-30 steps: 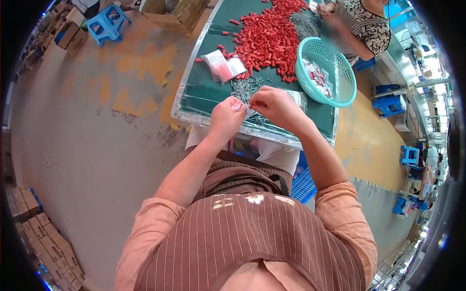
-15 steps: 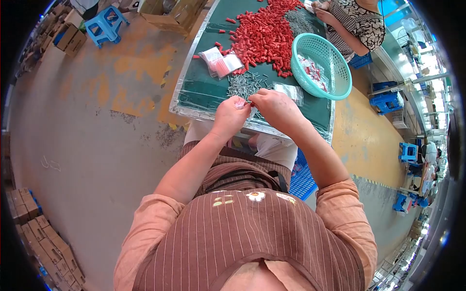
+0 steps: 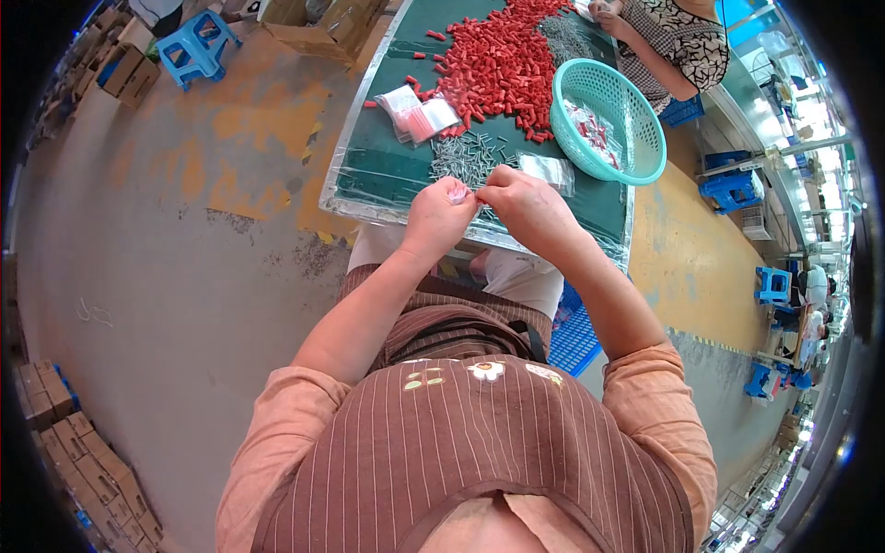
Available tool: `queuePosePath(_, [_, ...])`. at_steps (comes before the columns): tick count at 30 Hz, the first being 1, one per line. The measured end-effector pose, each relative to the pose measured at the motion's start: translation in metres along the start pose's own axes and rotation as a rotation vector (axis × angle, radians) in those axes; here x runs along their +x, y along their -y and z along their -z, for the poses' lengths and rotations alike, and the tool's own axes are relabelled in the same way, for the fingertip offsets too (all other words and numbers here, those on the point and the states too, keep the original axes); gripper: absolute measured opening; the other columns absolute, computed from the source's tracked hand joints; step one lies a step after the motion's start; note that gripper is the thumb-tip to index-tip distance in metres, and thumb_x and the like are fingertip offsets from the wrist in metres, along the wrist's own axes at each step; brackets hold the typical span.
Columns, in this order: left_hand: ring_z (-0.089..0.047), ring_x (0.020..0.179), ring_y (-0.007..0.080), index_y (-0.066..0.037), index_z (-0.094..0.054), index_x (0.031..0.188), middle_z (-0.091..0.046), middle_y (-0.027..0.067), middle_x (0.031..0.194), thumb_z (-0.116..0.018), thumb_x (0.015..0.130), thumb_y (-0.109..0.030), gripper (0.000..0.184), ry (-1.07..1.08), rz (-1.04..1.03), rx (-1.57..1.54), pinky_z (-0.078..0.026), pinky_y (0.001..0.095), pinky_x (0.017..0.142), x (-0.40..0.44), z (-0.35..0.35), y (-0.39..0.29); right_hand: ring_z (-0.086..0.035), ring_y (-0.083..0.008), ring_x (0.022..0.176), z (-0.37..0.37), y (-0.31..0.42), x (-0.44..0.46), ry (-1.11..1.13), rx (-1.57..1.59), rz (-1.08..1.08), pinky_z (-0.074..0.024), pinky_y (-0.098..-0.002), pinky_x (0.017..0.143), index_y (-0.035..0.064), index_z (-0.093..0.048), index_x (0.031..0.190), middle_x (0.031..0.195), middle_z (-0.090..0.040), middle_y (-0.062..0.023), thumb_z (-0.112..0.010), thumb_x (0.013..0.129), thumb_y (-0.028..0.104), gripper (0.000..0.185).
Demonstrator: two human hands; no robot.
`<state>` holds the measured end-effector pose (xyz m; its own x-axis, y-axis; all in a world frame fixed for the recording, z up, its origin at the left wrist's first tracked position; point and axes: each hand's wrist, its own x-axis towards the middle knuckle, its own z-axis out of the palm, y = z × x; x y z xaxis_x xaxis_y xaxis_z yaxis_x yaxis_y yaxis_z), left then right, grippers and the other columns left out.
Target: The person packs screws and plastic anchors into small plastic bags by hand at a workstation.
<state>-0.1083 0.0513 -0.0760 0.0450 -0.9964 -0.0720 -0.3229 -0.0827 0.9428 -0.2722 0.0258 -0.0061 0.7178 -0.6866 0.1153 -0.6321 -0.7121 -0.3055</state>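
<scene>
Near the front edge of the green-topped table, my left hand (image 3: 437, 217) is closed on a small clear plastic bag (image 3: 458, 194) with pinkish-red marks. Its fingertips meet those of my right hand (image 3: 533, 210), which are pinched together at the bag's edge; whatever is between them is too small to make out. Just beyond my hands lies a pile of grey metal screws or pins (image 3: 466, 158). Flat clear bags with red strips (image 3: 431, 121) rest to the left of that pile. Another clear bag (image 3: 546, 172) lies beside my right hand.
A large heap of red plastic plugs (image 3: 502, 69) covers the table's middle. At right stands a teal basket (image 3: 651, 138) with filled bags inside. Another person (image 3: 678, 46) works at the far right side. A blue stool (image 3: 200, 48) and cardboard box (image 3: 323, 32) stand beyond the left edge.
My hands stay together at the bag, with the right fingertips slightly lower than before. The whole view has shifted a little; the things on the table look unchanged.
</scene>
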Motion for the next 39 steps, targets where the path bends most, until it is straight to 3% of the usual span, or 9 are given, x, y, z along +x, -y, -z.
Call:
queuePosePath(6, [-0.057,0.067,0.0087,-0.001,-0.065,0.085,-0.065,0.0037,0.073,-0.067,0.085,-0.017,0.016,0.052,0.029,-0.105,-0.046,0.0265,0.061,0.002,-0.002,0.004,-0.063,-0.0352,0.083,0.003,0.003,0.001,-0.031,0.015,-0.124,-0.0512,-0.0437,0.072,0.0033,-0.058,0.083,0.085,-0.060,-0.0142,-0.060,0.082,0.005,0.003])
queuePosePath(12, [-0.054,0.066,0.0074,-0.003,-0.064,0.082,-0.064,0.0005,0.074,-0.066,0.087,-0.017,0.015,0.094,0.138,-0.261,-0.044,0.0243,0.060,0.002,0.000,-0.001,-0.062,-0.0341,0.090,-0.001,0.000,-0.005,-0.055,0.160,-0.072,-0.0509,-0.0416,0.077,0.0063,-0.064,0.094,0.097,-0.060,-0.0135,-0.063,0.082,0.009,0.013])
queuePosePath(15, [-0.053,0.067,0.0074,-0.004,-0.064,0.084,-0.063,0.0003,0.076,-0.065,0.088,-0.015,0.012,0.114,0.244,-0.319,-0.043,0.0237,0.060,0.001,0.002,-0.006,-0.062,-0.0326,0.092,0.007,0.006,-0.008,-0.115,0.234,-0.207,-0.0505,-0.0401,0.080,0.0080,-0.067,0.097,0.103,-0.060,-0.0119,-0.065,0.081,0.010,0.017])
queuePosePath(21, [-0.057,0.069,0.0084,-0.003,-0.064,0.087,-0.064,0.0024,0.075,-0.063,0.087,-0.015,0.013,0.238,0.219,-0.596,-0.045,0.0252,0.061,0.003,-0.002,0.000,-0.061,-0.0317,0.093,-0.008,-0.003,-0.018,-0.100,0.198,-0.067,-0.0500,-0.0383,0.080,0.0063,-0.068,0.094,0.102,-0.061,-0.0114,-0.067,0.079,0.009,0.015])
queuePosePath(27, [-0.054,0.074,0.0054,-0.004,-0.064,0.093,-0.063,-0.0008,0.082,-0.067,0.089,-0.014,0.012,0.332,0.089,-0.400,-0.044,0.0219,0.062,-0.010,0.004,-0.010,-0.063,-0.0198,0.089,-0.017,-0.017,-0.024,-0.103,0.722,-0.364,-0.0489,-0.0305,0.074,0.0032,-0.067,0.094,0.096,-0.061,-0.0085,-0.068,0.079,0.008,0.015])
queuePosePath(28, [-0.054,0.074,0.0049,-0.004,-0.065,0.092,-0.063,-0.0012,0.082,-0.068,0.088,-0.014,0.011,0.325,0.066,-0.378,-0.044,0.0217,0.062,-0.010,0.004,-0.009,-0.062,-0.0133,0.085,-0.019,-0.018,-0.025,-0.112,0.773,-0.395,-0.0484,-0.0275,0.071,0.0008,-0.065,0.093,0.092,-0.063,-0.0067,-0.069,0.081,0.007,0.014])
queuePosePath(32, [-0.052,0.072,0.0037,-0.004,-0.066,0.087,-0.063,-0.0024,0.080,-0.069,0.087,-0.013,0.009,0.301,-0.043,-0.260,-0.043,0.0218,0.061,-0.012,0.007,-0.010,-0.058,-0.0104,0.090,-0.020,-0.020,-0.030,-0.047,1.226,-0.482,-0.0485,-0.0239,0.075,-0.0023,-0.062,0.091,0.098,-0.061,-0.0043,-0.068,0.085,0.002,0.010])
queuePosePath(35, [-0.052,0.072,0.0036,-0.004,-0.066,0.086,-0.062,-0.0025,0.079,-0.068,0.087,-0.013,0.009,0.300,-0.060,-0.279,-0.043,0.0219,0.062,-0.011,0.006,-0.009,-0.062,-0.0113,0.076,-0.009,-0.009,-0.033,-0.216,1.280,-0.418,-0.0488,-0.0245,0.071,-0.0005,-0.064,0.091,0.086,-0.065,-0.0035,-0.069,0.084,0.006,0.011])
queuePosePath(39, [-0.053,0.074,0.0040,-0.005,-0.066,0.088,-0.062,-0.0022,0.080,-0.068,0.088,-0.014,0.010,0.335,0.054,-0.319,-0.044,0.0211,0.065,-0.017,0.009,-0.023,-0.058,-0.0077,0.080,-0.018,-0.015,-0.040,-0.329,1.197,-0.498,-0.0470,-0.0227,0.073,-0.0010,-0.064,0.090,0.086,-0.064,-0.0019,-0.068,0.085,0.004,0.009])
